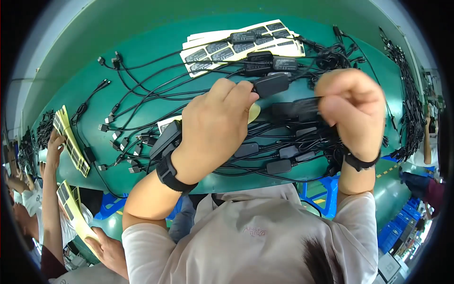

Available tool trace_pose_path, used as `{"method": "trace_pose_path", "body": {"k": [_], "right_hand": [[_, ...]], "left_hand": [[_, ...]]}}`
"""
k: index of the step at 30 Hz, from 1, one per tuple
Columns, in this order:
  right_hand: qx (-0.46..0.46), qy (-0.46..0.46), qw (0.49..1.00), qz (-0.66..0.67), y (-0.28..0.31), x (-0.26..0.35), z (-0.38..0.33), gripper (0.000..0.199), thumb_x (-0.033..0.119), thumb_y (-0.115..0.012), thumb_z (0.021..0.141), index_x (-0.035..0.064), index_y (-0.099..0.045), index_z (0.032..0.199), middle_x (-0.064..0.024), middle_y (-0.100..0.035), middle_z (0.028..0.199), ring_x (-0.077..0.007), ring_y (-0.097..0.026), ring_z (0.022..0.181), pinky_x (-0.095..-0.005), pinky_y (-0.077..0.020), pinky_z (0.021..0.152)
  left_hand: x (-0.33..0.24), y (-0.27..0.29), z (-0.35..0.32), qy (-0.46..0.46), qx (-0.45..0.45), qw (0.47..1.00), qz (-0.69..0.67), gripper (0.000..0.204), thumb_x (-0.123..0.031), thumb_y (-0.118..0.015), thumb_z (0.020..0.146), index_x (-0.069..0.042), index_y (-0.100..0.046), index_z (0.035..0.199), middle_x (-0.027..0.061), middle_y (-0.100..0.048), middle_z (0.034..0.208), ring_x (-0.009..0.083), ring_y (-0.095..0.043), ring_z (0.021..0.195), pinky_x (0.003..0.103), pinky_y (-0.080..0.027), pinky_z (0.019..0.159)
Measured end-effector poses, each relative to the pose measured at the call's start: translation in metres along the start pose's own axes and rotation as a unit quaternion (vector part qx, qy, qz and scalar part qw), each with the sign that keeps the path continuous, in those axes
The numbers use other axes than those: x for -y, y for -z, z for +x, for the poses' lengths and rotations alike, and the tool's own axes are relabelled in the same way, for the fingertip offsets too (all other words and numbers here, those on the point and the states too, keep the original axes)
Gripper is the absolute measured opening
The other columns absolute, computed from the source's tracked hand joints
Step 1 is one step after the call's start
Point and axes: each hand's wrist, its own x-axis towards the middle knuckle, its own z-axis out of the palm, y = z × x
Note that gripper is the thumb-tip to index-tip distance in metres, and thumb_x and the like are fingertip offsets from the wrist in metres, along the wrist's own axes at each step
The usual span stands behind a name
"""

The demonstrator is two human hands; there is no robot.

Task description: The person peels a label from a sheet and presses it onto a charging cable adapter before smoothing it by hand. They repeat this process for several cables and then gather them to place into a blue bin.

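My left hand [215, 118] is closed, its fingers curled over the middle of the table. A black rectangular cable box [272, 85] sits right at its fingertips. A pale yellow edge [254, 112] shows beneath those fingers; what the hand grips is hidden. My right hand [352, 106], slightly blurred, pinches the end of a motion-smeared black cable box [302, 109]. Below both hands lie several black cables with inline boxes [279, 165], their USB plugs [135, 169] pointing left. More labelled boxes [259, 61] lie above.
Yellow-backed sheets of black labels [203, 59] lie at the far side of the green table [156, 28]. Cable bundles are heaped at the right edge [411, 109]. At left, another person's hands [111, 251] hold label strips [71, 142]. Blue stools [324, 194] stand below the table.
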Motion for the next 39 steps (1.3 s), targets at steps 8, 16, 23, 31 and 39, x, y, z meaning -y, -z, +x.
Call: {"method": "trace_pose_path", "body": {"k": [8,16,23,31,39], "right_hand": [[0.1,-0.216,0.97,0.049,0.01,-0.015,0.011,0.008,-0.002,-0.066,0.077,-0.0004,-0.064,0.085,-0.0008,-0.062,0.071,-0.0036,-0.055,0.061,-0.0149,-0.0414,0.052],[0.064,-0.183,0.981,-0.02,-0.001,-0.024,0.003,0.01,0.002,-0.068,0.075,-0.0012,-0.061,0.082,-0.0043,-0.06,0.071,-0.0066,-0.051,0.055,-0.0174,-0.0377,0.047],[0.075,-0.148,0.986,-0.032,-0.001,-0.026,0.001,0.012,0.002,-0.069,0.074,-0.0005,-0.063,0.083,-0.005,-0.062,0.074,-0.0073,-0.052,0.058,-0.0181,-0.0403,0.05],[0.064,-0.156,0.985,-0.033,-0.003,-0.025,0.002,0.012,0.0,-0.069,0.074,-0.0011,-0.062,0.083,-0.0057,-0.061,0.074,-0.0075,-0.051,0.056,-0.0183,-0.04,0.05],[0.069,-0.153,0.985,-0.029,-0.003,-0.026,0.002,0.011,0.0,-0.069,0.074,-0.0012,-0.062,0.082,-0.0055,-0.061,0.074,-0.0071,-0.05,0.055,-0.0177,-0.0395,0.049]], "left_hand": [[-0.004,-0.004,-0.004,-0.052,-0.068,0.996,0.032,0.022,-0.016,-0.067,0.073,-0.007,-0.058,0.091,0.0029,-0.052,0.079,0.0148,-0.047,0.05,0.026,-0.037,0.043],[-0.004,-0.006,-0.008,-0.053,-0.072,0.996,0.024,0.02,-0.017,-0.067,0.073,-0.006,-0.06,0.088,0.0037,-0.052,0.076,0.0136,-0.043,0.045,0.025,-0.034,0.039],[-0.005,-0.006,-0.01,-0.051,-0.065,0.996,0.018,0.02,-0.018,-0.066,0.074,-0.006,-0.061,0.088,0.0039,-0.053,0.076,0.013,-0.042,0.045,0.025,-0.034,0.039],[-0.005,-0.009,-0.01,-0.058,-0.08,0.995,0.008,0.02,-0.019,-0.065,0.074,-0.006,-0.061,0.089,0.0043,-0.054,0.078,0.0135,-0.045,0.046,0.025,-0.035,0.04],[-0.007,-0.007,-0.01,-0.051,-0.074,0.996,-0.002,0.022,-0.019,-0.066,0.074,-0.005,-0.061,0.09,0.0045,-0.054,0.078,0.0139,-0.046,0.047,0.025,-0.037,0.041]]}}
